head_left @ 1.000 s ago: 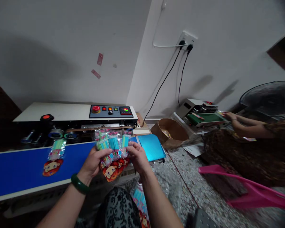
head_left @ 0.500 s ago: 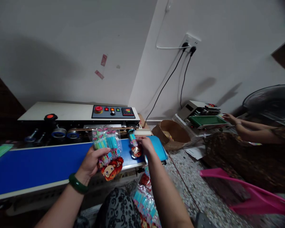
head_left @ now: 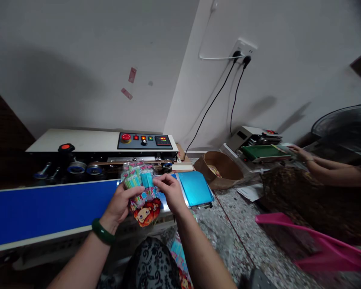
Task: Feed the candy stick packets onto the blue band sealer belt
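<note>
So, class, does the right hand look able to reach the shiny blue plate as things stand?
Probably yes: the right hand, at the edge of the packets, is near the shiny blue plate, with nothing visibly blocking the way.

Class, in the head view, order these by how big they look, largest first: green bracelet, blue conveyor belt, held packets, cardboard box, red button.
1. Blue conveyor belt
2. Held packets and cardboard box: too close to rank, and the packets are nearer the camera
3. Green bracelet
4. Red button
</note>
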Motion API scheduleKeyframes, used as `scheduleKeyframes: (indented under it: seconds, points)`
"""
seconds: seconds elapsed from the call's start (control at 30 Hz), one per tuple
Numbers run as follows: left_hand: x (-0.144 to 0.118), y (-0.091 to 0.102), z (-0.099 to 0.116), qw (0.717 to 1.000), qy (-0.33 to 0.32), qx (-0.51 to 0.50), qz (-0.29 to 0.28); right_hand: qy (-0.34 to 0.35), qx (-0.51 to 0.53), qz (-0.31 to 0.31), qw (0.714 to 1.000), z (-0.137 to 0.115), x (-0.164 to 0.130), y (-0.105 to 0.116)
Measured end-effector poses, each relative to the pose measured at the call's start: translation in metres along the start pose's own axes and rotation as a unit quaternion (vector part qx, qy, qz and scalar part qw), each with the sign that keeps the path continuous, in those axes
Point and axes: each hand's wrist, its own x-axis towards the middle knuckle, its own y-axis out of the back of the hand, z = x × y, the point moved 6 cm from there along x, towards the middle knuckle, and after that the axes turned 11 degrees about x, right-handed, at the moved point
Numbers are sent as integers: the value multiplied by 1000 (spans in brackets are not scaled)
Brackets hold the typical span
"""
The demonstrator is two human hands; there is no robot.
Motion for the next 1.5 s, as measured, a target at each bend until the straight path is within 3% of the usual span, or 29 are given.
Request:
scheduleKeyframes:
  seconds: [0.2,0.33,0.4,0.6,0.67,0.73,0.9,1.07,1.27,1.37,1.5]
  points:
    - [3,-1,-2,1000,7,-5,18,60,45,118,990,2,-3,24]
    - [2,-6,-4,1000,16,-14,10,-3,80,62,995,13,-9,16]
    - [2,-4,-4,1000,15,-4,20,-12,87,70,994,17,-11,22]
    - [1,8,1,999,14,0,49,-21,47,236,970,13,-3,102]
    - [0,10,3,998,15,-5,54,-47,2,254,966,12,5,121]
    - [0,9,4,998,20,-6,53,-76,-27,238,968,13,16,127]
    - [1,4,1,999,23,-5,39,-115,-36,170,978,23,45,107]
    - [1,4,1,999,16,0,32,-63,-46,174,982,22,42,83]
    - [3,0,0,1000,-6,13,20,14,-53,-23,998,4,2,13]
    - [3,-2,-3,1000,-5,20,12,13,-46,-30,998,0,-4,4]
    - [1,-4,-4,1000,-5,16,5,-24,24,-1,999,0,-3,11]
